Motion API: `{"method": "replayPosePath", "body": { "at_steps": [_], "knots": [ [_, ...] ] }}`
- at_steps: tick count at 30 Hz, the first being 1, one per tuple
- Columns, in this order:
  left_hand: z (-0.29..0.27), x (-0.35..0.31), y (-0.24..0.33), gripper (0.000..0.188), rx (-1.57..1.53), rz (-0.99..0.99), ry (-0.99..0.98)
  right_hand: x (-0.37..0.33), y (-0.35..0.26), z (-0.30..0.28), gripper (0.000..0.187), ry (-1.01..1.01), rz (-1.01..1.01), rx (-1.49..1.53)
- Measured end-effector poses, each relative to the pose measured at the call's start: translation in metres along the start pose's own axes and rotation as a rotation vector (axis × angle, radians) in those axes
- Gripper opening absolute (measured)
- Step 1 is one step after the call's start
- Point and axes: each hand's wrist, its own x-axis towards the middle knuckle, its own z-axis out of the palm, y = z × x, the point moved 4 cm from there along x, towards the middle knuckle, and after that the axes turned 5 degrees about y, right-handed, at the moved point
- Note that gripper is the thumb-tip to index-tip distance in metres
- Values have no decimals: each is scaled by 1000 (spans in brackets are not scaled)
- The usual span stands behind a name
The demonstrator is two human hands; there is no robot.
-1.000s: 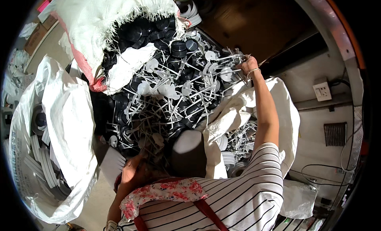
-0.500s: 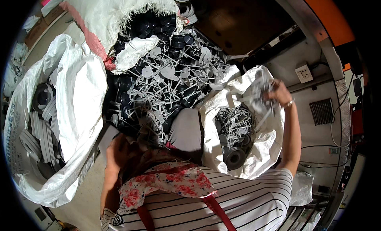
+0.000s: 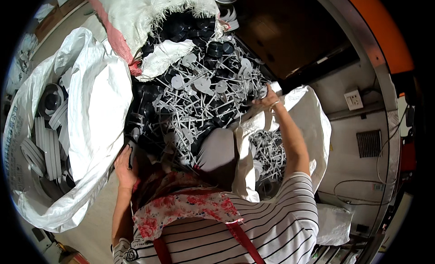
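A loose pile of grey stemmed plastic pieces with flat round heads (image 3: 202, 85) lies in front of me, mixed with black round caps (image 3: 215, 49). My right hand (image 3: 268, 100) reaches over the near rim of the white woven sack (image 3: 317, 123) on the right, at the pile's right edge. Its fingers are spread, and I see nothing held in them. Inside that sack are more grey stemmed pieces (image 3: 268, 148). At the pile's lower left, my left hand (image 3: 125, 168) is closed around a dark-edged piece, partly hidden, whose kind I cannot make out.
On the left stands a white sack (image 3: 97, 105) holding grey ringed discs (image 3: 47, 148). A white sack with a red stripe (image 3: 158, 5) spills black caps at the back. To the right are a wall socket (image 3: 353, 100), a vent (image 3: 369, 144) and a cable (image 3: 358, 200).
My right hand has moved left from above the right sack to the pile's edge, and the grey clump it held is gone. My left hand has shifted slightly left, out of shadow.
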Motion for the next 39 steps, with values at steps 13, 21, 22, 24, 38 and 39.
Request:
{"method": "replayPosePath", "body": {
  "at_steps": [13,21,22,24,38,39],
  "knots": [
    [7,10,-6,25,-139,-132,-85,104,-72,57,145,368,-284,199],
    [15,6,-13,22,-130,-172,-104,86,-100,60,77,205,-151,-60],
    [12,10,-11,23,-117,-149,-89,80,-107,55,82,160,-90,-56],
    [10,11,-5,21,-137,-175,-57,88,-95,57,64,180,-157,138],
    [4,6,-6,22,-53,-35,-10,-47,-105,-101,34,-13,-303,1071],
    [6,2,-7,23,-19,-25,-2,-67,-99,-109,37,-63,-307,1079]
  ]
}}
